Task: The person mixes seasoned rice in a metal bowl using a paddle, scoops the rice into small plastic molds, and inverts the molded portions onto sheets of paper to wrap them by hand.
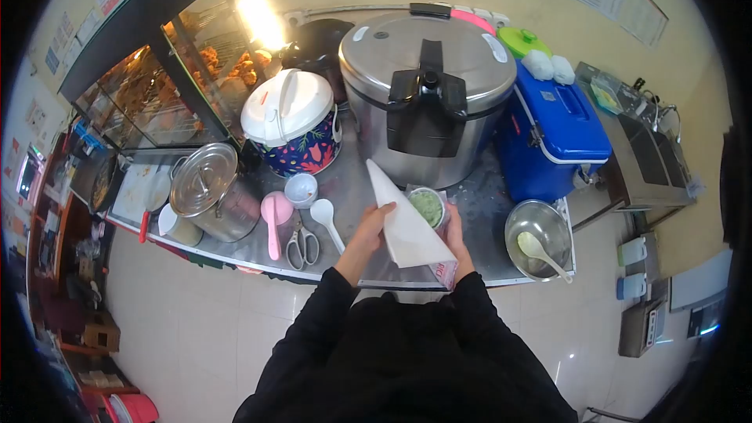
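Note:
Over the steel counter (368, 272) I hold a folded sheet of white paper (411, 231), slanted, with red print showing at its lower right corner. My left hand (372, 229) is closed on the paper's left edge, thumb on top. On the other side, my right hand (456, 236) is closed around the right edge, its fingers partly hidden behind the sheet. A clear round container with something green inside (427, 205) is just beyond the paper, close to my right fingers; whether they touch it I cannot tell.
Behind stand a large steel cooker (427, 39), a patterned pot with white lid (291, 129) and a blue cooler (560, 121). Left are a lidded steel pot (207, 188), pink scoop (274, 223), scissors (301, 247) and white spoon (325, 218). A steel bowl (517, 231) sits right.

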Motion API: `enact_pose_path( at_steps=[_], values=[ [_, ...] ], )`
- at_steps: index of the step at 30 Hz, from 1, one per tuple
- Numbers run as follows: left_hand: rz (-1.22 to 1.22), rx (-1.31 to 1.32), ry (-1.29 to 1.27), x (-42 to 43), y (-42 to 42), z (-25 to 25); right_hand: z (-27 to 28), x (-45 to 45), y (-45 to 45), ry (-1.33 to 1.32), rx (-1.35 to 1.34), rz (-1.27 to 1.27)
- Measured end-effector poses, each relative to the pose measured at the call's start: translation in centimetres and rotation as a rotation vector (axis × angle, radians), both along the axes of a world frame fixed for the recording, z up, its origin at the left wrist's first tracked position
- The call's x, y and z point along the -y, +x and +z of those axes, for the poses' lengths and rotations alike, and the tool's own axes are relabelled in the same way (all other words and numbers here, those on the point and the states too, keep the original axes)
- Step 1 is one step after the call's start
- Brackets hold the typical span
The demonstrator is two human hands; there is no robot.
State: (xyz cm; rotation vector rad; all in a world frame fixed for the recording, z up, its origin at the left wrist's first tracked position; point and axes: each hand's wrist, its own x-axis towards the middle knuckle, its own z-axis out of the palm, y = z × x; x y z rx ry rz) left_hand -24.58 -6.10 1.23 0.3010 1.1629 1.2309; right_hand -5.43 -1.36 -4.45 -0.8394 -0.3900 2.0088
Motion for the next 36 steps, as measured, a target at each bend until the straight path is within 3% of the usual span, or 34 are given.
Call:
enact_pose_path(
  at_steps=[8,11,14,17,20,24,29,32,34,36],
  values=[
    [-0.075,-0.363,0.028,6.3,-7.1,-4.5,3.1,1.6,3.8,-0.213,-0.423,-0.016],
    [-0.141,-0.669,0.121,7.6,-8.2,-6.6,2.7,2.9,6.2,-0.412,-0.674,-0.129],
    [-0.224,-1.235,0.116,7.7,-7.3,-6.1,2.2,4.2,8.7,-0.627,-0.875,-0.31],
    [-0.186,-1.625,0.045,7.7,-5.8,-5.5,0.6,5.8,10.3,-0.658,-0.965,-0.383],
    [-0.21,-1.746,-0.04,7.7,-4.5,-4.0,0.8,7.2,10.5,-0.645,-1.061,-0.442],
    [-0.258,-1.819,-0.113,7.8,-3.8,-3.7,7.0,10.4,9.6,-0.762,-1.092,-0.605],
    [-0.28,-1.969,-0.118,7.8,-3.9,-3.9,13.4,14.8,8.9,-0.818,-0.92,-0.582],
    [-0.122,-2.034,-0.043,7.0,-3.3,0.8,13.7,15.1,8.5,-0.567,-0.649,-0.303],
    [0.168,-1.801,0.498,4.3,-3.7,5.9,14.7,13.3,7.6,-0.104,-0.364,-0.21],
    [0.295,-1.67,0.882,0.8,-3.5,13.0,16.8,10.6,6.5,0.262,-0.095,-0.198]
  ],
)
